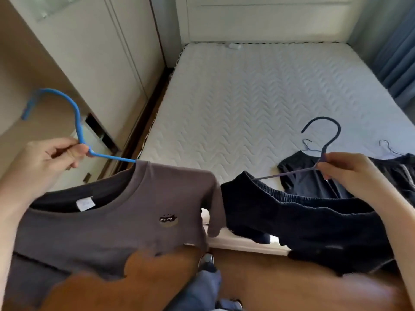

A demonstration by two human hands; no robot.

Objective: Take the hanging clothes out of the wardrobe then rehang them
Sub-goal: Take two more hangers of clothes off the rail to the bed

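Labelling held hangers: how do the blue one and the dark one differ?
The blue hanger carries a grey-brown T-shirt; the dark hanger carries a dark elastic-waisted garment. The blue hanger is in the left hand, the dark hanger in the right hand. Both are gripped just below the hook.

Single head-worn wide-angle cam, positioned at the foot of the mattress (258, 90), faced forward and down along it toward the headboard (258, 21). Close range: left hand (48, 160) and right hand (350, 169) sat low at either side, near the lens. Wardrobe (89, 52) ran up the left edge, curtain (397, 57) down the right, floor (269, 288) along the bottom. Straight lines bowed toward the frame edges; the lowest part was blurred.
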